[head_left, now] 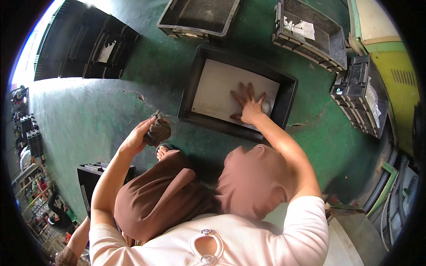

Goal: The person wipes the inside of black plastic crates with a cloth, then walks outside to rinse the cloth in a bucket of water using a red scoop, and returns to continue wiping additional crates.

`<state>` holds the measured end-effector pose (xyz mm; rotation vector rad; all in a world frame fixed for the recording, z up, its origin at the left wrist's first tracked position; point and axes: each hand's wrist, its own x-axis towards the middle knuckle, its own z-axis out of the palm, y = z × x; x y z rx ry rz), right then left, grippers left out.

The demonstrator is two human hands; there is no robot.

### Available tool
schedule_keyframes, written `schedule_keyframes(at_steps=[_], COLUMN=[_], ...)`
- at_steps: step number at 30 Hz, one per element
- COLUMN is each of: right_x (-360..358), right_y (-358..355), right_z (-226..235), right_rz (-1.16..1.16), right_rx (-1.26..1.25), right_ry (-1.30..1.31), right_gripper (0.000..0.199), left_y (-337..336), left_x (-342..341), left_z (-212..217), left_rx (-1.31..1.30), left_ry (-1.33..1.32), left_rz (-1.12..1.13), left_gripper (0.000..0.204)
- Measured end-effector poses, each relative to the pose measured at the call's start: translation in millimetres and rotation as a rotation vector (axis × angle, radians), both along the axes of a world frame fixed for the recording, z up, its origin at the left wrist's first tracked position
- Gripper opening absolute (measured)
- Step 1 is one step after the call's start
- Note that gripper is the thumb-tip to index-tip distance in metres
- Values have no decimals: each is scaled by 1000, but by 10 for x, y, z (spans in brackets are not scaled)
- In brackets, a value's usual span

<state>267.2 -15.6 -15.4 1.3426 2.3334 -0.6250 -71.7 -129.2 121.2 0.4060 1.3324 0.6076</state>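
A black plastic tray (194,80) lies on the green floor in front of my knees, lined with a pale ribbed sheet (222,86). My right hand (249,103) lies flat on that sheet with fingers spread, near the tray's right end. My left hand (138,135) is raised left of the tray and grips a dark brown crumpled cloth (158,130). My brown-clad knees and one bare foot (162,152) show below the hands.
More black crates stand around: one empty crate (199,17) at the top, one with white bags (310,33) at the upper right, a stack (361,93) at the right, others (95,48) at the upper left. A crack (128,93) runs across the green floor.
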Motion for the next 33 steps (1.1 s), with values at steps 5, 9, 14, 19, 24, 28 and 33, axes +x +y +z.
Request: schedule_keyframes(at_steps=[5, 9, 14, 19, 24, 28, 33], right_x=[221, 582, 1042, 596, 123, -815, -2479], right_y=[51, 117, -28, 447, 1447, 2139, 2615], right_z=[183, 647, 498, 980, 1864, 2954, 4137], right_rz=[-22, -415, -970, -865, -845, -663, -432], right_rx=[239, 811, -179, -187, -434, -503, -676], right_ry=[148, 400, 785, 1028, 1019, 1147, 1154], right_gripper=[92, 91, 61, 47, 37, 42, 40], left_y=[-109, -328, -177, -186, -145, -130, -211], left_x=[-108, -513, -817, -816, -596, -574, -547], left_z=[15, 227, 317, 146, -234, -519, -216], left_rx=[29, -54, 22, 120, 112, 100, 156], left_ry=[-73, 22, 37, 131, 27, -17, -101], left_rz=[2, 176, 183, 169, 161, 144, 459], left_gripper=[47, 46, 43, 50, 58, 62, 54])
